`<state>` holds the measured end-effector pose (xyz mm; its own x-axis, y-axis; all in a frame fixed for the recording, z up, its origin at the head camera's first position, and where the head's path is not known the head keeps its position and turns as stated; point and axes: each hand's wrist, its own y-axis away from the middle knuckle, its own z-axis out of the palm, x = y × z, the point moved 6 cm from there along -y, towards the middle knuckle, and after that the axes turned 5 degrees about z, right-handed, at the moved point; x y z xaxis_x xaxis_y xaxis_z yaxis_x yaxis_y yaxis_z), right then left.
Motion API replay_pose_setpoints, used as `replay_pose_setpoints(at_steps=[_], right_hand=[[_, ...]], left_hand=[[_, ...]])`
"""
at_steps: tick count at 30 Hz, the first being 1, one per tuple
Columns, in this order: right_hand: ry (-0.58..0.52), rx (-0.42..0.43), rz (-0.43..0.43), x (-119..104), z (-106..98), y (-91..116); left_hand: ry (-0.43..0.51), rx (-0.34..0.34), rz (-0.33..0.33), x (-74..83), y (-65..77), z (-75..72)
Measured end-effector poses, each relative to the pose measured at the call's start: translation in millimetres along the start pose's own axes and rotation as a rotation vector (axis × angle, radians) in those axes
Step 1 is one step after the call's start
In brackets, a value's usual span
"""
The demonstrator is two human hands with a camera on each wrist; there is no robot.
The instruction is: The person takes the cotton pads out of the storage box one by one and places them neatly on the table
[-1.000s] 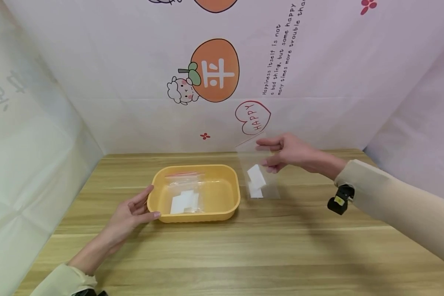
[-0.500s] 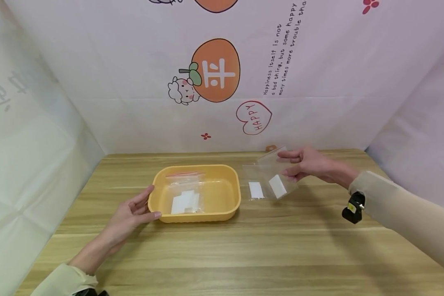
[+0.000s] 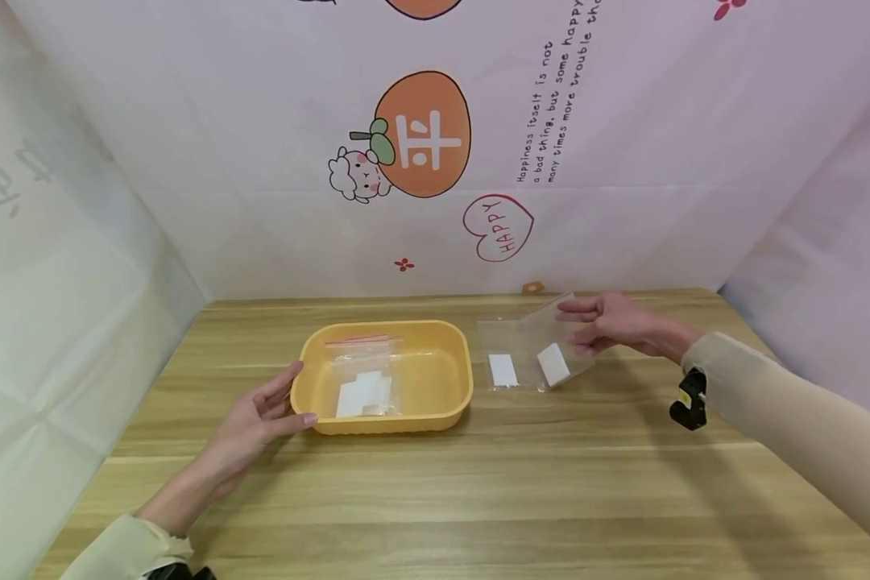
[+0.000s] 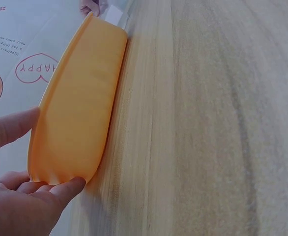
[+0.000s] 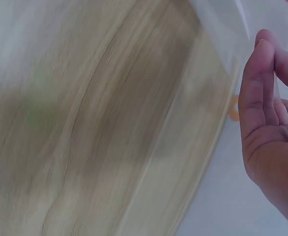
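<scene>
My left hand (image 3: 242,435) holds the left end of a yellow plastic tray (image 3: 435,387), thumb at the front corner and fingers round the side. In the left wrist view its fingertips press the tray's outer wall (image 4: 80,93). Inside the tray lie clear zip bags (image 3: 355,354) with red seal lines and white pieces in them; they overlap. To the right of the tray, my right hand (image 3: 612,322) pinches a clear zip bag (image 3: 544,322) holding a white rectangular piece (image 3: 553,366). Beside it, partly overlapped, is another clear bag (image 3: 493,338) with a white piece (image 3: 503,370).
The tray stands on a wood-grain table (image 3: 435,499). A printed white cloth (image 3: 275,242) rises behind the table's back edge, with more cloth at the left and right. A black strap device (image 3: 689,399) sits on my right wrist.
My right hand has moved right and down with its zip bag, away from the tray. The other bag has come apart from it to the left. My left hand and the tray stay put.
</scene>
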<state>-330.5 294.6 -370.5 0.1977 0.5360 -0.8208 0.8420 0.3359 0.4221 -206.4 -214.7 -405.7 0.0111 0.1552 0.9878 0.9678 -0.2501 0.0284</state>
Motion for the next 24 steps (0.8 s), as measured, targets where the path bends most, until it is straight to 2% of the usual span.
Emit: replay_pose_setpoints(at_steps=[12, 24], right_hand=[[0.171, 0.014, 0.032, 17, -13, -11], [0.282, 0.064, 0.004, 26, -14, -12]], left_hand=[[-0.011, 0.008, -0.007, 0.5, -0.4, -0.8], [-0.008, 0.002, -0.011, 0.3, 0.0, -1.1]])
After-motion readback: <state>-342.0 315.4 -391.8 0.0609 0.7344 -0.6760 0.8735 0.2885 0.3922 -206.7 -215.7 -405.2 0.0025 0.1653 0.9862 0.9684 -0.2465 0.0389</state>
